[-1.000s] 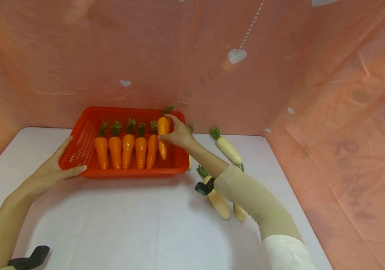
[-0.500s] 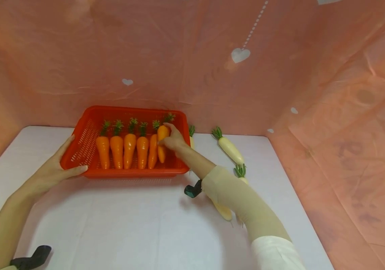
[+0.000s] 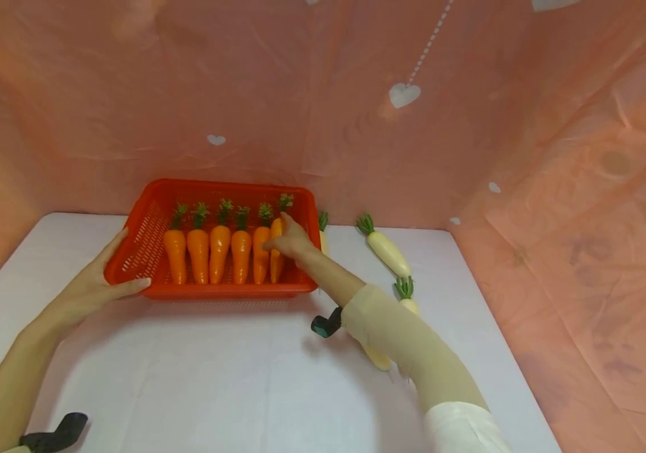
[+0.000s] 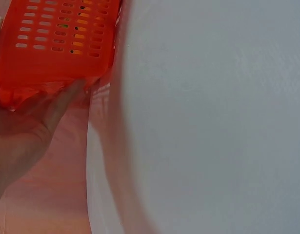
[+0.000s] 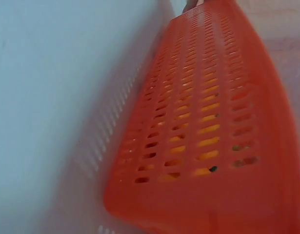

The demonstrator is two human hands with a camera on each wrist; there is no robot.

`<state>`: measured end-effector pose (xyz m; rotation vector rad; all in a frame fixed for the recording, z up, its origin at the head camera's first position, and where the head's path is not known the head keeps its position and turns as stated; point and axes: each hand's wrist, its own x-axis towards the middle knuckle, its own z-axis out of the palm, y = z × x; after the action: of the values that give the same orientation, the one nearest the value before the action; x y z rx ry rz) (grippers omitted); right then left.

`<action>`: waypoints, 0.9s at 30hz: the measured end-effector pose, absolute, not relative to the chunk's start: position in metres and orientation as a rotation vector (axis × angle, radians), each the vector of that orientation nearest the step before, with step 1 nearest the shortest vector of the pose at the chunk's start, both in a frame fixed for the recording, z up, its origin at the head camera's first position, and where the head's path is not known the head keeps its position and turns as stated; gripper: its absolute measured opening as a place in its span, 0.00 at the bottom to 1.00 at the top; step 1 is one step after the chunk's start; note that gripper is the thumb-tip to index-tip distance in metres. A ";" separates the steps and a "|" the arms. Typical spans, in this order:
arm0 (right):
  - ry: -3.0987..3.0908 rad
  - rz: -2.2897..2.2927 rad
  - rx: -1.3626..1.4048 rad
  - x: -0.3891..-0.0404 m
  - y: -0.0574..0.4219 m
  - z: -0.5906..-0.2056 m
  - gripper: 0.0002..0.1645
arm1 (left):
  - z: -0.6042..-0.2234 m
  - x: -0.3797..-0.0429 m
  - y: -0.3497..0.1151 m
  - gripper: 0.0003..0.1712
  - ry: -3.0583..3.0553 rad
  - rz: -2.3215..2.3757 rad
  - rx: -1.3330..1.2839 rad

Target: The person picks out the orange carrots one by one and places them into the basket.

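Observation:
A red plastic basket (image 3: 226,290) with slotted walls stands at the back of the table. Several orange carrots (image 3: 220,248) with green tops lie side by side inside it, tips toward the front. My left hand (image 3: 93,277) grips the basket's left end, thumb along the front rim; the left wrist view shows this hand (image 4: 28,129) under the slotted wall. Inside the right end, my right hand (image 3: 294,240) has thumb and fingers around the rightmost carrot (image 3: 276,267), partly covering it. The right wrist view shows mostly the basket's slotted side (image 5: 189,117), with the right hand's fingers hidden.
White radishes with green leaves lie right of the basket: one (image 3: 389,253) toward the back, another (image 3: 409,306) in front of it, one (image 3: 376,357) partly under my right forearm, one (image 3: 323,239) beside the basket. Pink sheeting (image 3: 300,94) rises behind the white table (image 3: 204,377).
My right hand has lowered the rightmost carrot from above the basket into the row, moving slightly down. The carrot beside it now stands apart more upright. The left hand stays on the basket.

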<state>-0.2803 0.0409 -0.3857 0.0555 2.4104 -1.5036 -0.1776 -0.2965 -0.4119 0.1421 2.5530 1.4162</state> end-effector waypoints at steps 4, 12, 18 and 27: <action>2.335 -1.597 0.024 -0.277 0.048 -0.378 0.54 | -0.411 -0.175 -0.298 0.60 2.619 1.337 0.128; 2.519 -1.472 -0.207 -0.267 0.087 -0.355 0.47 | -0.408 -0.168 -0.307 0.65 2.763 1.179 0.184; 2.727 -1.360 -0.487 -0.257 0.137 -0.361 0.43 | -0.413 -0.161 -0.323 0.71 2.886 1.015 0.221; 2.944 -0.892 -0.551 -0.246 0.213 -0.378 0.49 | -0.422 -0.153 -0.340 0.71 3.015 0.879 0.293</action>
<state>-0.2458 0.2134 -0.3780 -0.5506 2.9437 -0.8923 -0.1527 -0.3404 -0.4224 0.2926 3.0147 0.8795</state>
